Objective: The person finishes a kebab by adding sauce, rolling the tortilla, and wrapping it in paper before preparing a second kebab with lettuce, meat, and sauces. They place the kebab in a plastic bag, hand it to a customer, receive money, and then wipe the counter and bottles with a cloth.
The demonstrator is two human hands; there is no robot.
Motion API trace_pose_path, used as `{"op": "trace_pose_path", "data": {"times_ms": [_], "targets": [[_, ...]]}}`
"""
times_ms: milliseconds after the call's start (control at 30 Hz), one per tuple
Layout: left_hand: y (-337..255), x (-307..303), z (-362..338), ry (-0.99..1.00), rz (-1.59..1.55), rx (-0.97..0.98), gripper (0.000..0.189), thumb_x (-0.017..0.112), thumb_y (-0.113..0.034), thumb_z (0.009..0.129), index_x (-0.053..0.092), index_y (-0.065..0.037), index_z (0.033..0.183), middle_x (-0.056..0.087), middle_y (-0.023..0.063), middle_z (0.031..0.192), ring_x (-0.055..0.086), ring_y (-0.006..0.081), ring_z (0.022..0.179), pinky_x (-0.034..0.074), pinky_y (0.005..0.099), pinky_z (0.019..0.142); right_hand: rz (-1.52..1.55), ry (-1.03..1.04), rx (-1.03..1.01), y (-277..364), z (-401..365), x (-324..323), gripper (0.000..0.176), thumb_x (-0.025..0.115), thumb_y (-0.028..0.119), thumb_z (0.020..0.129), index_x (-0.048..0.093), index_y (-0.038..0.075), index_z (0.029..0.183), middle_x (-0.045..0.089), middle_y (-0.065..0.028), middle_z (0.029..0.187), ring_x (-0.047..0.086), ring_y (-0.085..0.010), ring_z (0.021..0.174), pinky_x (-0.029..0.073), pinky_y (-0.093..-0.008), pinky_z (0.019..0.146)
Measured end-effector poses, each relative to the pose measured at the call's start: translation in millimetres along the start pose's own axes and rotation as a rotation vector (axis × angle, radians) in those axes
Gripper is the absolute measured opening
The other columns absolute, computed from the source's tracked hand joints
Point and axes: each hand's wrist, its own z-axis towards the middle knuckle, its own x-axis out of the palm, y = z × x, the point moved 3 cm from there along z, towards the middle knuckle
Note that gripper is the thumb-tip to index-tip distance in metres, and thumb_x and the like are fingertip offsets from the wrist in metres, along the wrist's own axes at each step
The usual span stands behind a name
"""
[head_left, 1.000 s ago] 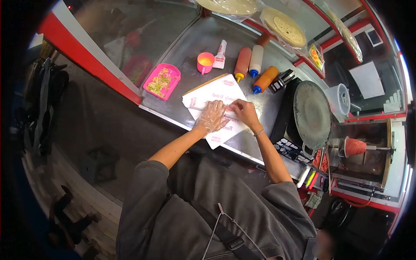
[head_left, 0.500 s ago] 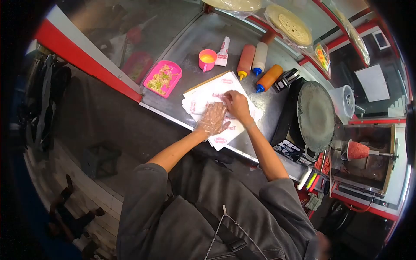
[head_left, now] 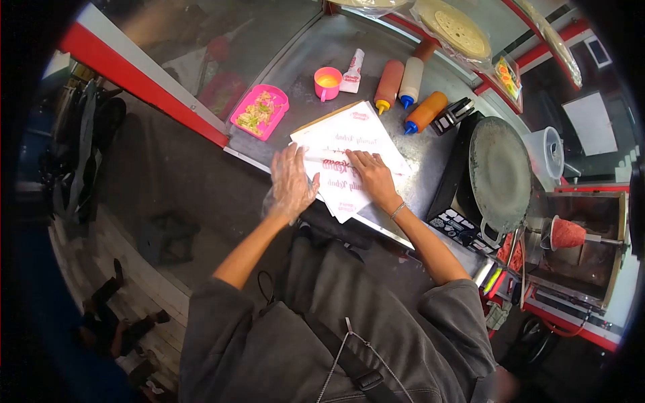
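A stack of white wrapping paper (head_left: 363, 127) printed with red lettering lies at the counter's front edge. Across its middle, the top sheet is folded over into a narrow roll (head_left: 326, 155); whatever is inside is hidden. My left hand (head_left: 290, 178), in a clear plastic glove, is at the left end of the fold, fingers stretched and thumb apart. Bare and wearing a bracelet, my right hand (head_left: 373, 176) has its fingers bent over the right part of the folded paper. Its thumb is hidden.
Behind the paper are a pink tray (head_left: 285, 107) of shredded vegetables, a pink cup (head_left: 328, 93), a wrapped roll (head_left: 353, 70) and sauce bottles (head_left: 426, 111). To the right stand a round griddle (head_left: 500, 174), a clear tub (head_left: 545, 153) and a meat spit (head_left: 568, 233).
My hands have moved apart: the left slid left to the paper's edge, the right came down flatter onto the paper. A folded roll now shows between them. The view shifted slightly.
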Motion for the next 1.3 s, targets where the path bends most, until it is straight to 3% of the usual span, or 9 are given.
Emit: {"op": "trace_pose_path", "data": {"times_ms": [200,333,400,533,600,667,1033,1267,1300], "targets": [[-28.4,73.0,2.5,0.055,-2.128,-0.951,0.040,0.069,-0.024,0.094,0.057,0.009,0.115,0.068,0.0178,0.108,0.068,0.0283,0.092,0.054,0.0416,0.085,0.037,0.012,0.166,42.2,-18.4,-1.3,0.055,0.052,0.002,0.085,0.053,0.009,0.139,0.064,-0.0118,0.116,0.063,-0.0248,0.098,0.050,-0.0391,0.081],[-30.5,111.3,43.4,0.108,-2.154,-1.095,0.043,0.072,-0.022,0.092,0.055,0.008,0.118,0.066,0.0146,0.103,0.065,0.0248,0.092,0.053,0.0378,0.083,0.019,0.025,0.407,68.6,-22.1,-5.0,0.055,0.053,0.003,0.084,0.054,0.010,0.138,0.064,-0.0099,0.111,0.063,-0.0231,0.094,0.050,-0.0373,0.076],[-38.2,94.8,52.7,-0.305,-1.844,-1.206,0.037,0.073,-0.021,0.091,0.058,0.005,0.113,0.065,0.0115,0.098,0.060,0.0203,0.085,0.050,0.0351,0.076,-0.010,-0.009,0.425,75.9,-21.8,-6.6,0.054,0.055,0.003,0.083,0.056,0.010,0.137,0.064,-0.0087,0.111,0.062,-0.0222,0.094,0.049,-0.0363,0.074],[-20.5,98.1,29.2,-0.260,-1.599,-1.065,0.029,0.064,-0.024,0.096,0.063,0.004,0.102,0.063,0.0138,0.097,0.057,0.0178,0.078,0.049,0.0343,0.068,-0.033,-0.053,0.379,70.6,-23.3,3.3,0.057,0.062,0.008,0.081,0.057,0.016,0.136,0.063,-0.0051,0.116,0.062,-0.0255,0.091,0.051,-0.0372,0.079],[0.4,106.6,17.2,0.223,-1.098,-0.661,0.043,0.056,-0.010,0.097,0.050,0.001,0.138,0.059,0.0265,0.129,0.066,0.0353,0.098,0.053,0.0395,0.080,-0.027,-0.037,0.361,74.0,-22.1,0.2,0.062,0.068,0.012,0.075,0.057,0.014,0.136,0.062,-0.0058,0.118,0.060,-0.0257,0.098,0.048,-0.0391,0.085],[-5.4,68.3,6.6,-0.330,-0.893,0.012,0.048,0.054,0.002,0.091,0.050,0.002,0.138,0.052,0.0275,0.137,0.062,0.0384,0.112,0.055,0.0409,0.087,-0.025,-0.019,0.340,77.1,-20.0,-6.4,0.069,0.075,0.015,0.069,0.057,0.012,0.135,0.061,-0.0066,0.120,0.059,-0.0258,0.104,0.046,-0.0410,0.091],[18.9,55.5,20.8,-0.215,-0.354,0.767,0.054,0.057,-0.001,0.082,0.052,0.000,0.135,0.055,0.0177,0.137,0.056,0.0320,0.125,0.050,0.0395,0.103,0.088,0.065,0.395,66.8,-17.9,-8.1,0.056,0.070,0.018,0.081,0.053,0.008,0.133,0.061,-0.0122,0.115,0.060,-0.0290,0.106,0.051,-0.0412,0.090],[25.7,59.7,99.6,0.240,-0.651,0.594,0.031,0.060,-0.010,0.088,0.065,-0.001,0.118,0.068,0.0160,0.098,0.069,0.0296,0.090,0.056,0.0371,0.073,0.148,-0.099,0.380,41.0,11.1,-12.7,0.017,0.065,0.015,0.089,0.067,0.004,0.102,0.060,-0.0105,0.100,0.059,-0.0309,0.096,0.052,-0.0395,0.079],[24.0,58.9,113.0,0.517,-1.006,0.278,0.033,0.058,-0.022,0.092,0.064,0.001,0.115,0.067,0.0182,0.104,0.068,0.0324,0.092,0.057,0.0375,0.075,0.108,-0.135,0.396,32.3,16.1,-12.3,0.015,0.066,0.017,0.089,0.068,0.005,0.098,0.060,-0.0109,0.097,0.059,-0.0307,0.093,0.051,-0.0405,0.077]]}}
